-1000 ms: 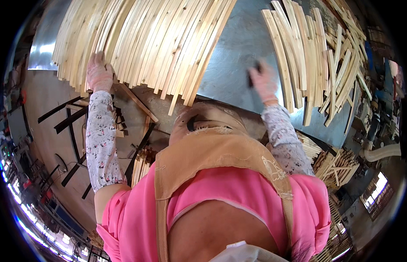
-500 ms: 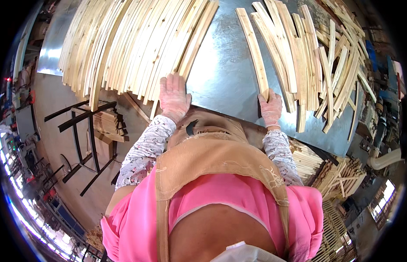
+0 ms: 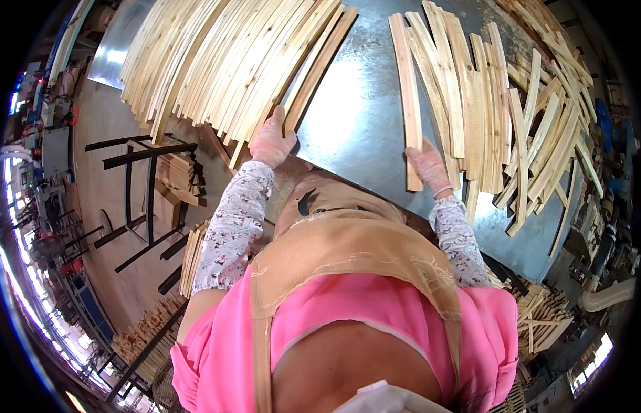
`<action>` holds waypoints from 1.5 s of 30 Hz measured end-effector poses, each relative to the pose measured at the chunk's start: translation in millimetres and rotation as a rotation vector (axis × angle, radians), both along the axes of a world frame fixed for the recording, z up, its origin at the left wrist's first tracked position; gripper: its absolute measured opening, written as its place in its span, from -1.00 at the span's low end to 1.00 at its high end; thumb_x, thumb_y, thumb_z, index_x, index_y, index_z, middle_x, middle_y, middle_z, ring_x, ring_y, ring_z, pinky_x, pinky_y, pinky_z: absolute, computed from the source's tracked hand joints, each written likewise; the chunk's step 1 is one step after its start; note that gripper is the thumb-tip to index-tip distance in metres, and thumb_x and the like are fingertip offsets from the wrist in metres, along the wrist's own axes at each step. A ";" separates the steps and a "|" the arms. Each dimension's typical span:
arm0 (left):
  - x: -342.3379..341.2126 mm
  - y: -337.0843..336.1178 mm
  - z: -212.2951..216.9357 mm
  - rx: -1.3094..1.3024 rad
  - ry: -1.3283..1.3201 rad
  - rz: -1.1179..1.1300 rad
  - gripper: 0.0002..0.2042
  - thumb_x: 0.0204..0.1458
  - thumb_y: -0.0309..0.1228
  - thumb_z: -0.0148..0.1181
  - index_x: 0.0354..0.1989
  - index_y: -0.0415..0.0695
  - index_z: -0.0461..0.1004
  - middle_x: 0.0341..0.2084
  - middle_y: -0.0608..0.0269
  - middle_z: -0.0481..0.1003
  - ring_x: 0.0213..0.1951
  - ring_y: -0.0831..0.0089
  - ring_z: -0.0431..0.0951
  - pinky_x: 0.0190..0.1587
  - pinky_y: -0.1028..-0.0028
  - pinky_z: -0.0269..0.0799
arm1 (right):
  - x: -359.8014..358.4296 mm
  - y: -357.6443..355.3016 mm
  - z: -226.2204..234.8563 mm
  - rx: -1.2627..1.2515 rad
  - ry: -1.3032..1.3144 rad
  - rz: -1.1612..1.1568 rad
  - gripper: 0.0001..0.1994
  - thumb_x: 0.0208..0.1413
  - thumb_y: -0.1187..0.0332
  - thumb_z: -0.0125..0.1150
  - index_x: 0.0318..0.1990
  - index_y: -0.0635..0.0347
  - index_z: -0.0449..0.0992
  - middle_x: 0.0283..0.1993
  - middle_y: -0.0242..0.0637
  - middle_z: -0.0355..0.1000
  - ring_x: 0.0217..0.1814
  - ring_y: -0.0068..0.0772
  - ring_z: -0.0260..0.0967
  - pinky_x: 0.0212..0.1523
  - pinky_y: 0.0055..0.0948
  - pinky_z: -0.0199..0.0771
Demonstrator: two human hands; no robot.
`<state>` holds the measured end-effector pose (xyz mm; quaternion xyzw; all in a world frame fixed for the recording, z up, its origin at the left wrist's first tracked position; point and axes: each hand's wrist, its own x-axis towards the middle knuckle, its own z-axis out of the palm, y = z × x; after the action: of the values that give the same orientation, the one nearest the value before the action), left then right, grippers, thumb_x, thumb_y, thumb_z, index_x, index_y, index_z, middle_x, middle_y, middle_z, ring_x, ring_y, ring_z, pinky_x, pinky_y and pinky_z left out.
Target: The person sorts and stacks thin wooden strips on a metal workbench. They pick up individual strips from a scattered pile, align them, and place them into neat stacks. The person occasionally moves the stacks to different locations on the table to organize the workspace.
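left hand (image 3: pixel 271 142) fingers grasping slat (image 3: pixel 319 69) end | right hand (image 3: pixel 428 165) fingers gripping strip (image 3: pixel 406 96)

Below our grey metal surface (image 3: pixel 355 131) we see black metal frames (image 3: pixel 138 179) on the brown floor (image 3: pixel 103 165) and stacked wood pieces (image 3: pixel 541 313) at right.

Left hand (image 3: pixel 271 141): pale pink glove. Right hand (image 3: pixel 428 167): pink glove, same shade.
Sleeves (image 3: pixel 232 227), below the hands: white with a small dark floral print.
Wooden strips (image 3: pixel 231 62), above the left hand: pale yellow-tan, fine darker grain lines.
Wooden slat (image 3: pixel 407 96), above the right hand: light tan, a few brown streaks.
Loose slats (image 3: pixel 520 117), right of the right hand: cream to honey.
Surface (image 3: pixel 355 110), between the hands: grey-blue metal, dull sheen.
Apron (image 3: pixel 348 248): beige. Shirt (image 3: pixel 313 323): bright pink.
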<state>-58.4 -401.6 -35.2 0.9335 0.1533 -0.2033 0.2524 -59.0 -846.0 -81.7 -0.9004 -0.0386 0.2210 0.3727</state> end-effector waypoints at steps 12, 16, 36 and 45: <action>-5.0 6.6 -51.7 -0.806 -0.317 0.174 -0.42 0.43 -0.07 0.02 0.41 -0.29 0.39 0.15 -0.12 0.59 0.18 0.14 0.60 0.29 0.30 0.47 | 9.5 113.7 4.0 0.827 0.442 -0.500 -0.44 0.33 0.18 0.19 0.33 0.41 0.40 -0.07 -0.12 0.59 -0.08 -0.31 0.56 0.01 -0.33 0.60; 20.6 0.8 -24.4 -1.146 0.322 0.473 -0.42 0.43 0.06 0.08 0.29 -0.24 0.49 0.03 0.04 0.63 0.04 0.31 0.63 0.18 0.29 0.58 | 0.4 119.4 -37.5 0.668 0.133 -0.309 -0.55 0.37 0.30 0.11 0.31 0.39 0.40 -0.02 -0.05 0.58 0.00 -0.18 0.58 0.07 -0.26 0.64; 22.1 -84.8 -31.5 -1.530 0.581 0.516 -0.14 0.25 0.50 -0.09 0.26 -0.12 0.45 -0.23 -0.05 0.67 -0.30 0.16 0.71 -0.20 0.08 0.76 | -95.5 76.8 30.5 -0.304 -0.187 -0.471 -0.49 0.24 0.10 0.32 0.29 0.09 0.54 0.07 0.02 0.59 0.12 0.17 0.51 0.15 0.10 0.50; 24.7 -86.5 -22.5 -1.860 0.763 0.596 -0.11 0.19 0.46 0.10 0.33 -0.17 0.44 -0.01 -0.26 0.62 -0.13 -0.02 0.70 0.00 -0.08 0.69 | 18.8 47.8 91.1 -0.493 -0.320 -0.464 -0.35 0.08 -0.04 0.43 0.28 0.06 0.54 0.27 0.07 0.49 0.36 0.15 0.38 0.47 0.11 0.24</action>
<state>-33.7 -488.1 -57.8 0.1698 0.2296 -0.4515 0.8454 -40.1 -798.2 9.5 -0.9711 0.1630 -0.0101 0.1739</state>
